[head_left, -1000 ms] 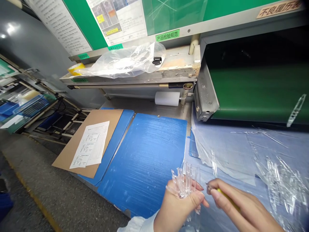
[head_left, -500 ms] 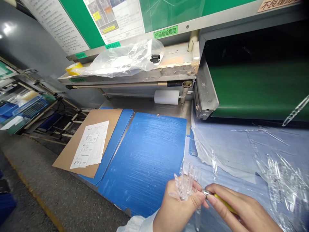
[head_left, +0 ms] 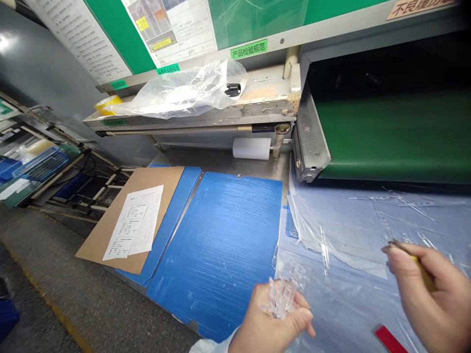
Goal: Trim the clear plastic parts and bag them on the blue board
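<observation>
Several clear plastic pieces point(head_left: 281, 298) stick up in a bunch from my left hand point(head_left: 270, 318), whose fingers are wrapped round them at the bottom centre. At the lower right, my right hand point(head_left: 430, 289) is closed on a small tool with a yellow handle point(head_left: 425, 274); its dark metal tip points left. The two hands are well apart. More clear pieces point(head_left: 423, 240) lie on the pale blue sheet point(head_left: 349, 304) behind and beside my right hand. A red object point(head_left: 390, 338) lies on the sheet at the bottom edge, left of my right wrist.
A blue board point(head_left: 224, 235) lies left of the sheet, beside brown cardboard point(head_left: 91, 240) with papers point(head_left: 136, 220). Behind are a shelf point(head_left: 265, 105) with a plastic bag point(head_left: 180, 93), a white roll point(head_left: 252, 148) and a green conveyor point(head_left: 397, 132).
My right hand has moved right, away from my left hand, with the tool. The red object has come into view. The clear piece at the conveyor's right edge is no longer seen.
</observation>
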A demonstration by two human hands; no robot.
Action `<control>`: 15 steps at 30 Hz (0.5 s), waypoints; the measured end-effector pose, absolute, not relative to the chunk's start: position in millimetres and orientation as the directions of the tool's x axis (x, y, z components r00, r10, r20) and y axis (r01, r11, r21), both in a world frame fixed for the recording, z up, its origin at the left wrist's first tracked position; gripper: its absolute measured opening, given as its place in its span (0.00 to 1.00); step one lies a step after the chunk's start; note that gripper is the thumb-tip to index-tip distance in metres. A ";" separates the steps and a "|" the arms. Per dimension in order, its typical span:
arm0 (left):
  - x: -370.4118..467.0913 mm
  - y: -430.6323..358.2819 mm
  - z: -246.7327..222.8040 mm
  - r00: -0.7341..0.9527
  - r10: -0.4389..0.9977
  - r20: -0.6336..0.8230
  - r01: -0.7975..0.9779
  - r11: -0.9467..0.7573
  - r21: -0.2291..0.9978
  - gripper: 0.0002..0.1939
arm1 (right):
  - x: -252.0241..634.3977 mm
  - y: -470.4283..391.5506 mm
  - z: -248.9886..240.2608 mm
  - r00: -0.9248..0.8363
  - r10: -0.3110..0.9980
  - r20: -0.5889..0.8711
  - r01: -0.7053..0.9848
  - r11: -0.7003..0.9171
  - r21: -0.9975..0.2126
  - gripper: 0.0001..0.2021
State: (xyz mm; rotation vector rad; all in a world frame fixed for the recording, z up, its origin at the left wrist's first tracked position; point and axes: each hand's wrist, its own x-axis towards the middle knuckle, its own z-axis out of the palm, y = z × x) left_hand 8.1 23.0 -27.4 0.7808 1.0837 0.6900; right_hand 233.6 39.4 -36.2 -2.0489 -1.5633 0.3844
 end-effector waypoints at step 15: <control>14.2 29.2 -79.0 0.292 0.607 -0.739 -0.594 0.721 0.358 0.17 | 235.9 150.0 -137.3 0.216 0.871 -0.442 0.886 -0.365 -0.286 0.11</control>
